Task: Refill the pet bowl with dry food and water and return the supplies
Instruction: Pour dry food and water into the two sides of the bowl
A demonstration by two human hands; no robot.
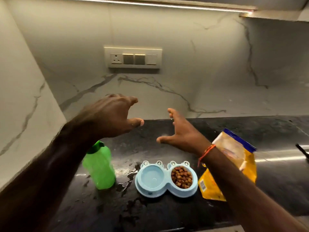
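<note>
1. On the black glossy stone desk point(250, 131), at 6 o'clock in the view, sits the pale blue plastic double pet bowl point(165, 179); its right well holds brown kibble, while its left well looks pale and smooth, and I cannot tell if water is in it.
2. At 9 o'clock from the bowl, just beside it, stands the translucent green plastic bottle point(100, 168), upright with its cap on; wet splashes lie on the desk between them.
3. At 3 o'clock from the bowl, touching or nearly so, the yellow and blue foil food bag point(237, 158) leans open-topped behind the right forearm.
4. The left hand point(113, 118) and right hand point(182, 133) hover above the desk at 12 o'clock from the bowl, fingers spread, holding nothing.
5. Judging by the filled well, the food step seems done. The next move probably calls for each hand to drop onto a supply, bottle left and bag right, gripping the bag so that no kibble spills.
</note>
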